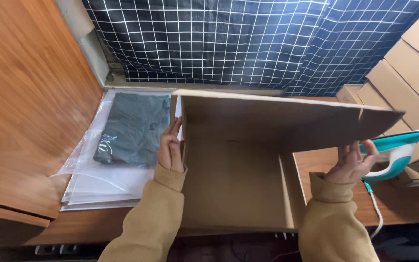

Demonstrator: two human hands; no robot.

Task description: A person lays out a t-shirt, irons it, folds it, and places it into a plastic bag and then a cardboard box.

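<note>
A flat brown cardboard box (233, 179) lies partly folded on the wooden table (88, 225) in front of me. Its far panel (272, 119) is raised and tilted toward me. My left hand (170, 148) presses flat against the left side wall of the box, fingers pointing away. My right hand (352, 162) grips the lower right edge of the raised panel. Both arms wear tan sleeves.
Left of the box lies a dark folded garment (132, 128) in a clear plastic bag, on a stack of more bags (103, 189). A teal and white iron (394, 155) with a cord stands at right. Stacked cardboard boxes (408, 73) fill the right; a checked curtain (229, 39) hangs behind.
</note>
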